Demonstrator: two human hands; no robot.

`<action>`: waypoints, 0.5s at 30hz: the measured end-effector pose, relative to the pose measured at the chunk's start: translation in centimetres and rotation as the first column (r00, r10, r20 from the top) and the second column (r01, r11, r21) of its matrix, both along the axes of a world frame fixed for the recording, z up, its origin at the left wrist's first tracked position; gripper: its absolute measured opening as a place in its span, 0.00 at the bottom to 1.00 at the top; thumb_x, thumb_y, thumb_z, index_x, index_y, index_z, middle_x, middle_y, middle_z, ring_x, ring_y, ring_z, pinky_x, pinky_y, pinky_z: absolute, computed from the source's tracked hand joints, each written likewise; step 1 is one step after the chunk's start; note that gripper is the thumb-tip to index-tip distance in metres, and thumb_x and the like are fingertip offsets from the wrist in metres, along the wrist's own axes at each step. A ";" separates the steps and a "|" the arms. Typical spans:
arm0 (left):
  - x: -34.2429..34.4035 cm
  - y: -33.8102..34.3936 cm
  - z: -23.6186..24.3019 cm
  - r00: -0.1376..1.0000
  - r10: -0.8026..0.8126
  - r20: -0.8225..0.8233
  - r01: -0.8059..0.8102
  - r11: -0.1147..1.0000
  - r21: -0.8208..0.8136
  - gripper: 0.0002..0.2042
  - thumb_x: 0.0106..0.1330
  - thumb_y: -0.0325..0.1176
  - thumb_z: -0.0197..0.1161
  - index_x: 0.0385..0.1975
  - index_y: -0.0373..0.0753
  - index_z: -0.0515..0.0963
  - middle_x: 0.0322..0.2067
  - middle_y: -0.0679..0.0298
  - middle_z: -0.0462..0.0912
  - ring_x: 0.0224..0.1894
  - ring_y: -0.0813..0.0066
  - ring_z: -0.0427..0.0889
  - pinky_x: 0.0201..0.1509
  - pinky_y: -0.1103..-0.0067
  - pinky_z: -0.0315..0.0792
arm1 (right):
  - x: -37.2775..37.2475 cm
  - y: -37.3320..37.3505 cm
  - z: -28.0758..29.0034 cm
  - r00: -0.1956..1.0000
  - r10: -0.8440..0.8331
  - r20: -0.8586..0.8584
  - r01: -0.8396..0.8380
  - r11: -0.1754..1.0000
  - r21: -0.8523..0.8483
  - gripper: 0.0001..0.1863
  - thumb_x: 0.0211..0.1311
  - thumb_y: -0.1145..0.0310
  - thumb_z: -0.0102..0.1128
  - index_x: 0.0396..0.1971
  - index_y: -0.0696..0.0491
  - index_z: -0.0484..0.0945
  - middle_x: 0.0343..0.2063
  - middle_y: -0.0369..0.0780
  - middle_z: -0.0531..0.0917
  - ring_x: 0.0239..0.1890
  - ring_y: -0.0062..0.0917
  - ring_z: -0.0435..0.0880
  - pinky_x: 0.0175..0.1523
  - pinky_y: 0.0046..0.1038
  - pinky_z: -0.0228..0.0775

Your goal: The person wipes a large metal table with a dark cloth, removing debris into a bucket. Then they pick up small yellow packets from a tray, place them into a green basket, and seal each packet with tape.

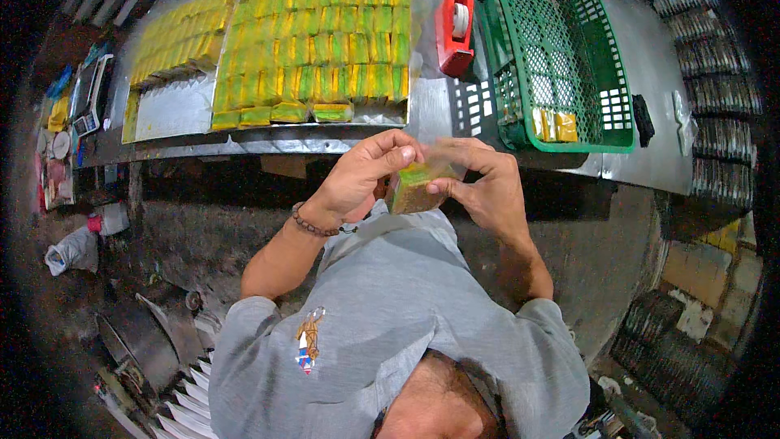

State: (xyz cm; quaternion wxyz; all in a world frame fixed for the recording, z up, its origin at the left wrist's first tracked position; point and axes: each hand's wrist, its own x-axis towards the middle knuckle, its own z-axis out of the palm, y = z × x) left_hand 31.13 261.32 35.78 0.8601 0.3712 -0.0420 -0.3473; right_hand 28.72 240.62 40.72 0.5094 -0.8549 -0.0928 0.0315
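A: Both hands busy here! The left hand (370,167) pinches at the top of a yellow-green packet (410,195), thumb against fingers, while the right hand (487,183) grasps its right side, thumb pressed on the face.

B: And where's that packet? Up in the air, just off the near edge of the counter (431,110), in front of the grey shirt (382,276). That's the risk: if either pinch slips, I'd say it drops past the edge, with no metal beneath to catch it.

A: Look between the fingers: what seems to be clear film (445,164), blurred at the top. Pull unevenly and it could crease, tear or sit crooked.

B: Too hard a squeeze from that right thumb might buckle the packet too, if it's as light as it looks.

A: Watch the neighbours! One packet lies flat at the front of the tray (382,115), right beside the left hand; a careless knuckle could nudge it over.

B: Over on the right, the green crate (581,147) has a few yellow packets (556,125) in its near corner. A hasty toss there might knock them askew.
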 end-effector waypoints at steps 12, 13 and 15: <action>1.7 3.1 -0.3 0.983 -0.136 0.127 0.109 0.974 0.198 0.08 0.71 0.34 0.60 0.41 0.36 0.77 0.41 0.65 0.80 0.44 0.80 0.78 0.50 0.80 0.72 | 0.1 4.2 -0.2 0.893 0.100 0.439 -0.042 0.989 -0.142 0.13 0.37 0.78 0.76 0.28 0.51 0.87 0.27 0.33 0.83 0.33 0.26 0.80 0.40 0.28 0.71; 1.8 3.2 0.3 0.970 -0.106 0.219 0.050 0.968 0.246 0.08 0.71 0.34 0.60 0.40 0.36 0.78 0.43 0.64 0.80 0.46 0.76 0.78 0.54 0.77 0.71 | 0.2 4.3 -0.4 0.879 0.126 0.459 -0.056 0.985 -0.161 0.12 0.37 0.78 0.76 0.27 0.51 0.87 0.27 0.33 0.83 0.32 0.26 0.80 0.39 0.28 0.70; 2.0 4.0 1.0 0.896 -0.064 0.439 -0.084 0.947 0.311 0.10 0.66 0.34 0.65 0.40 0.35 0.81 0.46 0.61 0.81 0.50 0.68 0.79 0.58 0.72 0.70 | 0.4 4.9 -0.6 0.894 -0.002 0.448 0.054 0.993 -0.104 0.11 0.37 0.79 0.75 0.24 0.52 0.86 0.27 0.33 0.83 0.31 0.26 0.80 0.39 0.28 0.70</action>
